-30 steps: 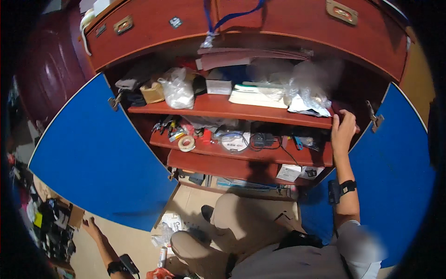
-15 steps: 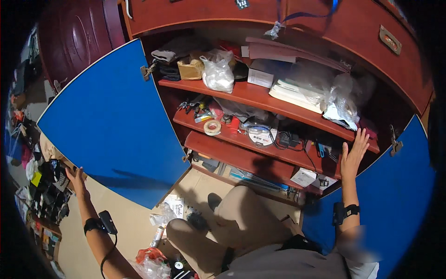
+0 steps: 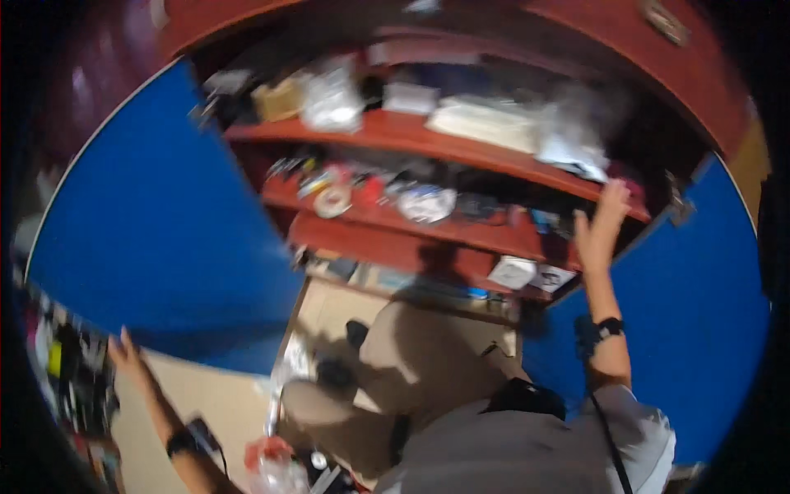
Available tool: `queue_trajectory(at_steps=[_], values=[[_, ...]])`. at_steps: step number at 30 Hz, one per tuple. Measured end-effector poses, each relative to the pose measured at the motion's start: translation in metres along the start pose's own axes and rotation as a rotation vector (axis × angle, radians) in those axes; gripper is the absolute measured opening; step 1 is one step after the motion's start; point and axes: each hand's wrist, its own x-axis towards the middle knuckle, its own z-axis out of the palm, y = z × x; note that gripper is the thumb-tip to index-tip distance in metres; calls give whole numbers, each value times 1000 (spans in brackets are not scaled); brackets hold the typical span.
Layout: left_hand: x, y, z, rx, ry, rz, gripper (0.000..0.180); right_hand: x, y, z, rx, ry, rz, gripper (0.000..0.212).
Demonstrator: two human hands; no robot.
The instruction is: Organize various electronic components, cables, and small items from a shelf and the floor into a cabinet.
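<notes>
My left hand [image 3: 130,361] is at the lower edge of the left blue cabinet door [image 3: 156,239], with its fingers stretched out and somewhat blurred; I cannot tell if they touch the door. My right hand [image 3: 605,224], fingers spread, is at the right end of the upper red shelf [image 3: 395,128], just below a clear plastic bag [image 3: 568,148]. Nothing is in either hand. Beside my right forearm the right blue door [image 3: 699,296] stands swung out. Both doors belong to a red cabinet holding several cluttered shelves.
A tape roll [image 3: 332,201], a round white item [image 3: 426,202] and small tools crowd the middle shelf. Above are a white plastic bag [image 3: 331,95] and a stack of papers [image 3: 481,123]. On the floor by my knees lies a red and clear bag [image 3: 271,461]. Clutter fills the far left.
The view has shifted and blurred, so the cabinet sits further left and higher. My right hand stays by the shelf's right end, my left by the left door's edge.
</notes>
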Motion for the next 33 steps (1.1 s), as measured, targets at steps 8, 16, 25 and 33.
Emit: queue_trajectory(at_steps=[8, 16, 25, 33], values=[[-44, 29, -16, 15, 1, 119, 41, 23, 17, -18, 196, 212, 121, 50], [-64, 41, -7, -110, 58, 213, 46, 73, 62, -1, 52, 126, 352, 76], [-86, 63, 5, 29, 13, 111, 39, 65, 72, -5, 170, 273, 400, 65], [-98, 78, -10, 80, 74, 215, 35, 2, 2, -46, 793, 295, -48, 57]])
